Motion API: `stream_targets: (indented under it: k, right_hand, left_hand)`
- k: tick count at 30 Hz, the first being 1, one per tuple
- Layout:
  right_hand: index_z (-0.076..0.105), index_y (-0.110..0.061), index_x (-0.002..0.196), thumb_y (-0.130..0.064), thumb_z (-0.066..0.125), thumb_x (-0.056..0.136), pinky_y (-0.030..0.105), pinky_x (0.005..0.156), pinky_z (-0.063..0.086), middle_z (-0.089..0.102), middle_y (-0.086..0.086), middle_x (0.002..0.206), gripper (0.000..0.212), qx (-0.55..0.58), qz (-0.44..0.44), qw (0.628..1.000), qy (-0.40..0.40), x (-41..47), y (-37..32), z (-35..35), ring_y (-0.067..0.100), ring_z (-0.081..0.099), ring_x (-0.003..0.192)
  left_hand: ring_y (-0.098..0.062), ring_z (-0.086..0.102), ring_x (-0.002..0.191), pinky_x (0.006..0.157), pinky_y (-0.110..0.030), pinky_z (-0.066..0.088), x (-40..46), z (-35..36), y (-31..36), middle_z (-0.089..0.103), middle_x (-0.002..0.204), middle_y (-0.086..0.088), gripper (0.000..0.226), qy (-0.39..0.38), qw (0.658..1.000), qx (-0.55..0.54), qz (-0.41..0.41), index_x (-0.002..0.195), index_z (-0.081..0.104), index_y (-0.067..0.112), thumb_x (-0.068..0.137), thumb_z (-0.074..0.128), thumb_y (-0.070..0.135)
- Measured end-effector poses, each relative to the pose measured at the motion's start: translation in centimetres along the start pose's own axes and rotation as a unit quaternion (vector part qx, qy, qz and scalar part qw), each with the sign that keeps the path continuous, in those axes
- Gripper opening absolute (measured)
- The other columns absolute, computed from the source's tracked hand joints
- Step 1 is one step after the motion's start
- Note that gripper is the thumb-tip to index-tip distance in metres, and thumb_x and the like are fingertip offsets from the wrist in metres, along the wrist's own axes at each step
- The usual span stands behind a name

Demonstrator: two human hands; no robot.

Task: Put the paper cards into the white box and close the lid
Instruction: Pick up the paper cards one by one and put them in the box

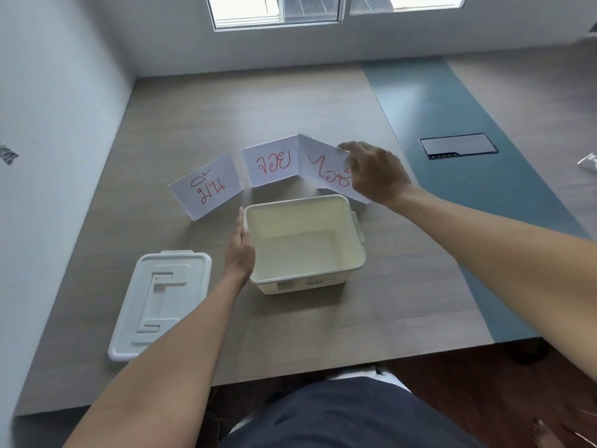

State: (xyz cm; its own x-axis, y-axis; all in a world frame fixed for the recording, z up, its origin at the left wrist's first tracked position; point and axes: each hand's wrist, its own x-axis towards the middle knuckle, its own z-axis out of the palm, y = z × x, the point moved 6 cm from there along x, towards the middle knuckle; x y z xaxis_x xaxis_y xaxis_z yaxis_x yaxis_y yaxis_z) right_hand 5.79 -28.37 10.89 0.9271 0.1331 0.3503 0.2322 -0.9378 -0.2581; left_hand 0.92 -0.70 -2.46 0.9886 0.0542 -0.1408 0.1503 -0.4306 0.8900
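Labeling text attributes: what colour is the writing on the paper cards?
Red handwriting on white paper cards, clearest in the head view.

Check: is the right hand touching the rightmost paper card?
Touching. The head view shows the right hand with its fingers pinching the top right edge of the rightmost card, covering part of its red writing.

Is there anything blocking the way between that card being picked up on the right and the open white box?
Nothing visible does. The right hand holds the rightmost paper card just beyond the white box, whose top is open and looks empty. The lid lies off to the left, and the left hand rests against the box's left side.
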Motion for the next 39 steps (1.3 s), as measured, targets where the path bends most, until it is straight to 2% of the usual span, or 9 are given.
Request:
stream_targets:
  k: [5, 8, 14, 23, 27, 29, 32, 35, 39]
  right_hand:
    - [0.064, -0.006, 0.122, -0.005, 0.05, 0.088, 0.032, 0.06, 0.055, 0.074, 0.01, 0.103, 0.036, 0.039, -0.139, 0.989, 0.022, -1.5, -3.0, -0.7, 0.035, 0.071, 0.08]
    - [0.066, -0.007, 0.118, -0.004, 0.053, 0.087, 0.041, 0.059, 0.059, 0.076, 0.007, 0.099, 0.034, 0.069, -0.153, 0.986, 0.012, -3.0, -3.8, -0.4, 0.033, 0.072, 0.078]
    - [0.071, -0.013, 0.113, -0.006, 0.06, 0.082, 0.029, 0.062, 0.055, 0.077, 0.0, 0.095, 0.033, 0.112, -0.173, 0.978, -0.013, -6.1, -6.3, 1.7, 0.028, 0.073, 0.08]
    - [0.068, -0.018, 0.121, -0.019, 0.055, 0.097, 0.03, 0.074, 0.046, 0.073, -0.001, 0.116, 0.028, 0.117, -0.159, 0.947, -0.252, -12.1, -7.1, 9.5, 0.027, 0.067, 0.102]
    - [0.074, -0.017, 0.106, -0.031, 0.054, 0.098, 0.03, 0.077, 0.054, 0.075, -0.004, 0.101, 0.025, 0.185, -0.109, 0.926, -0.31, -11.8, -6.1, 10.3, 0.015, 0.069, 0.082]
    - [0.074, -0.014, 0.097, -0.033, 0.054, 0.099, 0.036, 0.07, 0.056, 0.074, -0.002, 0.088, 0.028, 0.199, -0.087, 0.941, -0.261, -9.9, -4.9, 9.9, 0.011, 0.062, 0.067]
    - [0.073, -0.011, 0.087, -0.036, 0.05, 0.099, 0.041, 0.063, 0.056, 0.073, 0.004, 0.078, 0.037, 0.225, -0.02, 0.97, -0.096, -5.6, -1.8, 8.7, 0.017, 0.063, 0.061]
    - [0.075, -0.009, 0.091, -0.033, 0.048, 0.101, 0.042, 0.072, 0.054, 0.072, 0.008, 0.086, 0.037, 0.259, 0.106, 0.96, 0.009, -1.5, 2.4, 8.3, 0.024, 0.067, 0.075]
    - [0.072, -0.011, 0.107, -0.027, 0.052, 0.097, 0.042, 0.09, 0.051, 0.063, 0.007, 0.114, 0.027, 0.206, 0.189, 0.96, 0.01, 3.3, 8.2, 10.2, 0.026, 0.064, 0.1]
  left_hand:
    - [-0.017, 0.024, 0.149, 0.121, -0.033, 0.019, 0.1, -0.1, -0.2, 0.024, 0.163, 0.003, 0.051, -0.002, 1.0, 0.007, 0.005, 0.157, 0.018, 0.027, 0.107, 0.018, 0.021]
    - [-0.017, 0.026, 0.149, 0.121, -0.033, 0.02, 0.0, -0.1, -0.2, 0.026, 0.162, 0.003, 0.05, -0.002, 1.0, 0.0, 0.008, 0.157, 0.02, 0.028, 0.107, 0.02, 0.021]
    - [-0.017, 0.031, 0.146, 0.12, -0.039, 0.025, 0.3, 0.1, -0.7, 0.033, 0.159, 0.003, 0.051, -0.004, 1.0, -0.029, -0.007, 0.155, 0.025, 0.034, 0.105, 0.023, 0.023]
    - [-0.011, 0.025, 0.148, 0.122, -0.035, 0.019, 0.2, 0.0, -0.4, 0.028, 0.161, 0.008, 0.049, 0.008, 0.999, -0.047, -0.013, 0.154, 0.027, 0.032, 0.107, 0.022, 0.022]
    - [-0.011, 0.024, 0.149, 0.122, -0.034, 0.018, 0.2, 0.1, -0.2, 0.028, 0.161, 0.007, 0.049, 0.01, 0.999, -0.047, -0.013, 0.154, 0.028, 0.029, 0.107, 0.022, 0.021]
    - [-0.011, 0.024, 0.149, 0.122, -0.034, 0.018, 0.3, 0.1, -0.2, 0.028, 0.161, 0.007, 0.048, 0.008, 0.999, -0.045, -0.014, 0.154, 0.027, 0.03, 0.107, 0.022, 0.022]
    - [-0.009, 0.023, 0.148, 0.122, -0.031, 0.017, 0.5, 0.2, -0.1, 0.027, 0.161, 0.009, 0.048, 0.004, 0.999, -0.039, -0.016, 0.154, 0.027, 0.032, 0.107, 0.022, 0.023]
    - [-0.006, 0.022, 0.148, 0.119, -0.022, 0.015, 0.7, 0.4, -0.1, 0.026, 0.161, 0.012, 0.049, 0.003, 0.999, -0.033, -0.017, 0.154, 0.027, 0.032, 0.107, 0.021, 0.021]
    - [-0.002, 0.021, 0.147, 0.114, -0.017, 0.014, 1.0, 0.7, -0.3, 0.026, 0.161, 0.014, 0.049, 0.006, 0.999, -0.026, -0.023, 0.154, 0.027, 0.033, 0.107, 0.021, 0.02]
